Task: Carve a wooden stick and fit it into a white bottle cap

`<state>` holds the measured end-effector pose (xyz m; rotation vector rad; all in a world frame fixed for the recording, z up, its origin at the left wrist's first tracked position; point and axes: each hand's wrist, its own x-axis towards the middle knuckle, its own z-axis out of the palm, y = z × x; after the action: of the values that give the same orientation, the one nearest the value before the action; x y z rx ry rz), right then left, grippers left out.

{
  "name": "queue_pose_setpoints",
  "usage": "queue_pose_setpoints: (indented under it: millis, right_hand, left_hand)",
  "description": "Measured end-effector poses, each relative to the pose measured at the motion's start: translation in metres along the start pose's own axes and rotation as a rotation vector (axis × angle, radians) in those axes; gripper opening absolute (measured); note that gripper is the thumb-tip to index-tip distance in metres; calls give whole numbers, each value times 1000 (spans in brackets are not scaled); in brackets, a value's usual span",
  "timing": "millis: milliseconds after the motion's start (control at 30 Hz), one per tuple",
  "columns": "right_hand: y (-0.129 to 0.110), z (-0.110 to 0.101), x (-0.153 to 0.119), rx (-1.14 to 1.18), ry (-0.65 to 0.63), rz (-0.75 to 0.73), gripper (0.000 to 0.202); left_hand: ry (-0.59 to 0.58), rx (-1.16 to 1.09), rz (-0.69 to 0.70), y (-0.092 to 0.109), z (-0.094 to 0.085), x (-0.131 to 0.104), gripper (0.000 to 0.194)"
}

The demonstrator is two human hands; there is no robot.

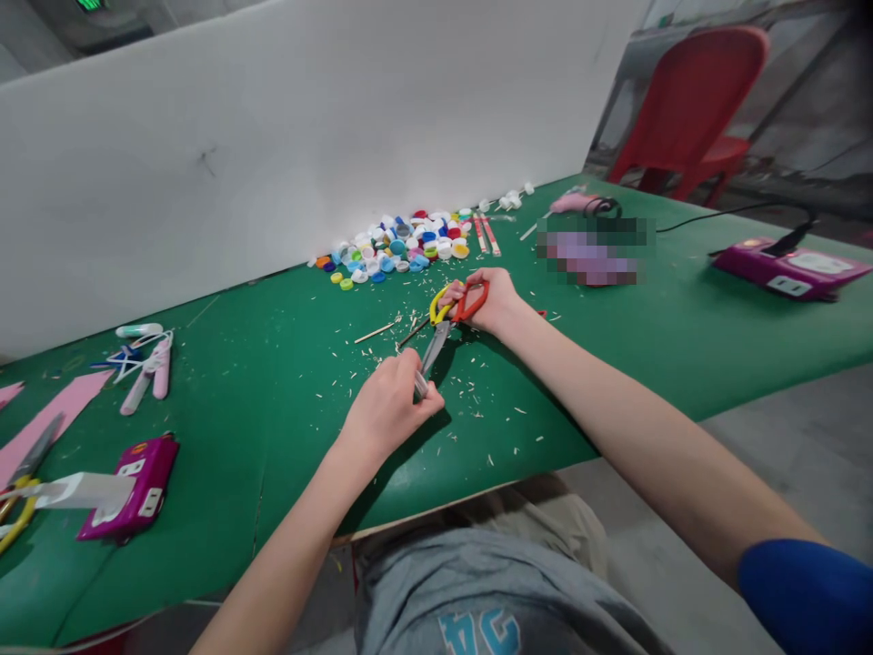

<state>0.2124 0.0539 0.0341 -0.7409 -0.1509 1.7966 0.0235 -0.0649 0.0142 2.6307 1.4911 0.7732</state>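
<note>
My right hand (496, 298) is closed on a pair of scissors (436, 346) with one yellow and one red handle loop. Their blades point down and toward my left hand (387, 405). Between the closed fingers of that hand is a small whitish piece (421, 386), mostly hidden, with the blade tips right at it. Thin wooden bits (470, 387) are scattered on the green table under both hands. A wooden stick (375, 332) and a dark thin rod (413, 333) lie just beyond my left hand.
Coloured bottle caps (399, 246) are heaped against the white panel (306, 136). Printed stick packets (486, 235) lie beside them. Purple power strips (784, 269) sit at both sides. At left are glue-gun-like pink tools with cords (158, 368), pink paper (58, 414) and other scissors (34, 459).
</note>
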Motion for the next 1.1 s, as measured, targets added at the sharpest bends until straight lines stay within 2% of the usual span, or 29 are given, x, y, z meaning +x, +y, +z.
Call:
queue_pose_setpoints:
  millis: [67,167,233,367,433,567,667,833,900,1000,1100]
  right_hand:
    - [0,0,1,-12,-20,-23,30]
    - [-2,0,3,-41,-98,-107,28]
    - [-3,1,1,-75,-136,-190,26]
    - [-4,10,-12,-171,-168,-318,21]
    - [-4,14,-20,-195,-181,-358,21]
    - [-6,18,-28,-151,-205,-398,20]
    - [-10,15,-26,-119,-194,-392,20]
    - [-9,15,-26,-103,-186,-316,25]
    - [-6,19,-27,-73,-204,-242,24]
    - [-9,23,-26,-37,-180,-164,21]
    - [-35,17,-25,10,-73,-270,17]
  left_hand:
    - [12,-34,-10,0,0,-1,13]
    - [83,-57,-103,0,1,-2,17]
    - [155,-12,-163,0,2,-2,19]
    - [238,88,-178,-1,4,-1,21]
    - [222,69,-202,0,1,-1,21]
    - [117,-75,-265,1,-7,0,21]
    - [147,-83,-183,-1,-11,-1,18]
    - [350,117,201,-5,-11,-3,7]
    - [378,143,282,-4,-13,-6,5]
    - [288,57,269,-6,-23,-21,8]
    - [101,-98,329,-15,-37,-49,13]
